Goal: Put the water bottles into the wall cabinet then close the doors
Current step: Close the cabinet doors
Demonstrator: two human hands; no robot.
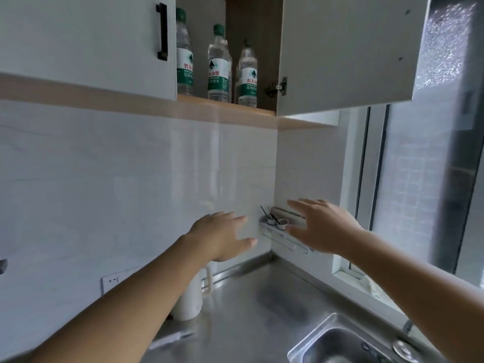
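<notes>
**Bottles on the shelf, both hands free below**

Up in the wall cabinet [251, 30], seen from the head camera, three water bottles stand upright on the wooden shelf. The left bottle [184, 52] is partly hidden behind the edge of the left door [86, 45], which has a black handle [162, 32] and looks nearly closed. The middle bottle [218, 65] and the right bottle [247, 74] stand close beside each other, and I cannot tell if they touch. All three have green caps and green and white labels. The right door [348, 53] is swung open, with its hinge [279, 86] visible at the bottom corner.

Below the cabinet, both arms reach forward in front of the white tiled wall. The left hand [220, 235] has its fingers straight and a little spread, holding nothing. The right hand [322, 225] is also flat with relaxed, extended fingers, empty, and it is in front of a small wall rack [277, 229] that carries little cups.

On the steel counter [248, 310] a white kettle [192, 297] stands under the left forearm, next to a wall socket [115, 280]. A sink [340, 344] is at the lower right, and a window [419, 179] is on the right side.
</notes>
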